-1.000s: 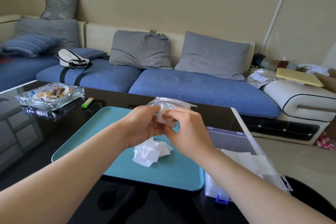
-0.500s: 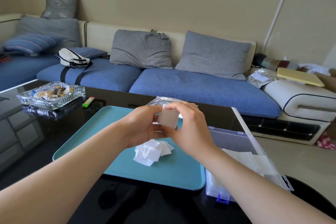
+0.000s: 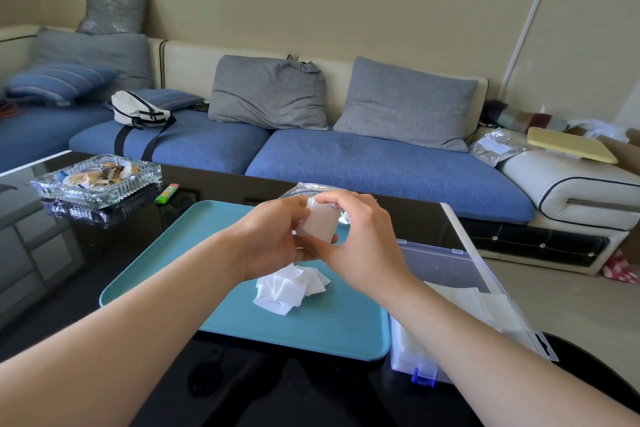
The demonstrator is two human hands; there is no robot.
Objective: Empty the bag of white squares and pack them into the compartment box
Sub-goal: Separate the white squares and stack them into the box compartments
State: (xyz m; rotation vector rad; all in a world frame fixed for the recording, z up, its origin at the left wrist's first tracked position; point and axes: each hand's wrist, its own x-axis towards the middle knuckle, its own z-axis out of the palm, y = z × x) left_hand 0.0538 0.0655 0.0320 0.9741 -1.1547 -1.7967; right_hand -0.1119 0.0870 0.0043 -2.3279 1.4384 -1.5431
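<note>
Now a stack of white squares [image 3: 318, 224] stood clear of the plastic bag [image 3: 304, 189] — a second earlier it was only half out.
Both hands were clamped on it above the teal tray [image 3: 156, 270]: left hand [image 3: 277, 236] curled beneath, right hand [image 3: 363, 243] pinching its edges, bag crumpled just behind. The loose pile [image 3: 287, 288] on the tray had not shifted — emptying looked nearly done, packing not begun. The compartment box [image 3: 446, 263] lay lid-up just beside the tray's right edge, with bare tray around the pile.
</note>
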